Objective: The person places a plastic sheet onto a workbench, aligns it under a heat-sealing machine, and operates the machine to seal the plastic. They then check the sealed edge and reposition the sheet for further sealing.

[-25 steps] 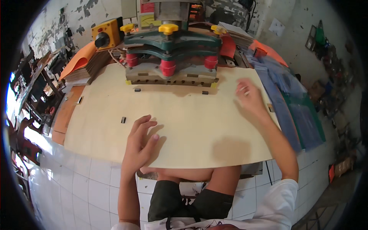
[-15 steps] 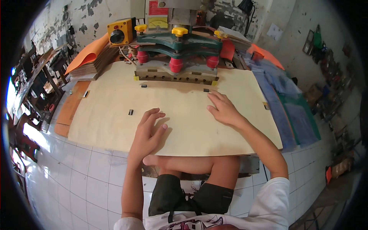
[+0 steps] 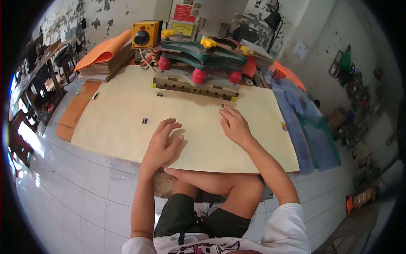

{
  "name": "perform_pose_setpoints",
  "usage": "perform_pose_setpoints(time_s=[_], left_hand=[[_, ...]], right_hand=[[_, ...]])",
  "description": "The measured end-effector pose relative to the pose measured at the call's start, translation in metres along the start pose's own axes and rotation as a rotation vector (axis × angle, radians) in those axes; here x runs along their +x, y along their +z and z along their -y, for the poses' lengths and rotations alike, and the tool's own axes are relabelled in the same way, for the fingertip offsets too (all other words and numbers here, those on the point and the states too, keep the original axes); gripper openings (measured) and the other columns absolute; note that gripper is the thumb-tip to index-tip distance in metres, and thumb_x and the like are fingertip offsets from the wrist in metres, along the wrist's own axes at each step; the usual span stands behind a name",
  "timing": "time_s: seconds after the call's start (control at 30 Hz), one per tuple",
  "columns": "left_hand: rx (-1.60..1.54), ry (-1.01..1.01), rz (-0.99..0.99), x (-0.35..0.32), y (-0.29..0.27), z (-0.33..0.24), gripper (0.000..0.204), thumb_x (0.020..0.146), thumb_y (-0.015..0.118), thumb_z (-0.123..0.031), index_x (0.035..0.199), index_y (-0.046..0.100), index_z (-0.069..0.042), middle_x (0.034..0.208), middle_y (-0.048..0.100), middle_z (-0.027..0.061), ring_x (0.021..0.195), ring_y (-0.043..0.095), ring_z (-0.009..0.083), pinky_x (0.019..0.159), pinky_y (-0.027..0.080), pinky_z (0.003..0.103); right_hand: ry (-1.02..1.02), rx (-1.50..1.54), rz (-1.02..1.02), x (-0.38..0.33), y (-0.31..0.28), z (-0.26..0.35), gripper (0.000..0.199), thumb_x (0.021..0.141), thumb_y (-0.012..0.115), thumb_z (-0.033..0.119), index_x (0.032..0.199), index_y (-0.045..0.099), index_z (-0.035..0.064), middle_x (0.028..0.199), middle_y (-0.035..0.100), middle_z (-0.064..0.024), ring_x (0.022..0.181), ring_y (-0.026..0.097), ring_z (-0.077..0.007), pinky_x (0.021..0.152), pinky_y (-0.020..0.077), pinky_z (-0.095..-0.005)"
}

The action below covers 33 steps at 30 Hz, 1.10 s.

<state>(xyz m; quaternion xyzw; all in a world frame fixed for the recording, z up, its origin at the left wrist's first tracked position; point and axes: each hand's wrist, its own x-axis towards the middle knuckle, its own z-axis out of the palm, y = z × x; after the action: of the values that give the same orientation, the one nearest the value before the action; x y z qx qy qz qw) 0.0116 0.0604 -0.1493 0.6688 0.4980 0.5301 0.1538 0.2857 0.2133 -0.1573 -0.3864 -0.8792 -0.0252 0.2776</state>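
Both hands, the left hand [image 3: 163, 144] and right hand [image 3: 234, 125], lie spread flat on the cream sheet [image 3: 127, 114], whose far edge sits under the green press [image 3: 198, 63], so feeding seems underway, punching unfinished.

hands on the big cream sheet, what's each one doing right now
Left hand: open, fingers spread, palm down on the large cream paperboard sheet, holding nothing.
Right hand: open, flat on the same sheet, fingertips beside a small dark block.
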Motion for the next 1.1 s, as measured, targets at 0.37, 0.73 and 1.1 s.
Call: perform_pose_setpoints(time_s=[0.37, 0.73, 1.1], left_hand=[[-0.006, -0.030, 0.023, 0.001, 0.002, -0.004, 0.031, 0.089, 0.065, -0.017, 0.116, 0.063, -0.001, 0.122, 0.061, 0.0203, 0.111, 0.061, 0.0403, 0.095, 0.050, 0.042], [0.005, -0.070, 0.049, 0.008, 0.006, -0.014, 0.026, 0.087, 0.063, -0.010, 0.111, 0.064, 0.002, 0.115, 0.064, 0.0201, 0.104, 0.064, 0.0400, 0.091, 0.051, 0.041], [-0.267, 0.392, 0.301, 0.001, 0.093, -0.113, 0.017, 0.079, 0.069, -0.002, 0.095, 0.070, -0.007, 0.090, 0.071, 0.0073, 0.080, 0.066, 0.0253, 0.070, 0.050, 0.035]], right_hand=[[-0.083, 0.053, -0.095, 0.000, -0.011, 0.014, 0.010, 0.088, 0.064, 0.010, 0.094, 0.071, 0.0058, 0.097, 0.070, -0.0065, 0.093, 0.064, -0.0278, 0.080, 0.0540, -0.0398], [-0.192, 0.077, -0.039, -0.009, -0.029, 0.020, 0.007, 0.086, 0.065, 0.011, 0.089, 0.070, 0.0078, 0.088, 0.067, -0.0054, 0.086, 0.064, -0.0248, 0.073, 0.0550, -0.0388], [-0.250, 0.083, 0.021, -0.011, -0.033, 0.022, 0.008, 0.082, 0.068, 0.009, 0.089, 0.070, 0.0090, 0.089, 0.067, -0.0019, 0.084, 0.064, -0.0222, 0.071, 0.0546, -0.0360]])
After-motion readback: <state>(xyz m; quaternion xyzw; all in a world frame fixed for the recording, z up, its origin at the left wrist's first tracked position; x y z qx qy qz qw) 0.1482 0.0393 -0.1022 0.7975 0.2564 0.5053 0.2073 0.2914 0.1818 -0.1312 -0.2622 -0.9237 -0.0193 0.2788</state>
